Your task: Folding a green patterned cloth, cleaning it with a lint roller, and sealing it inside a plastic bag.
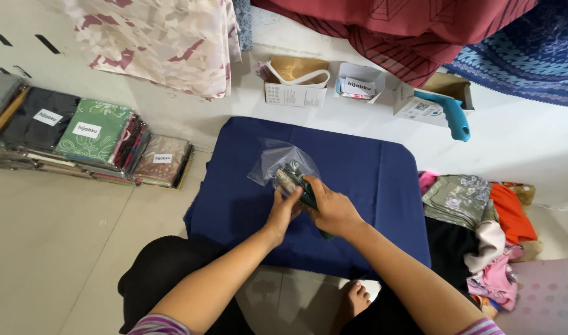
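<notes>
Between both hands sits a folded green cloth; the right hand grips it while the left hand pinches the clear bag open around it.

Pale tiled floor, white wall, hanging fabrics.

Both hands together, fingers curled
</notes>
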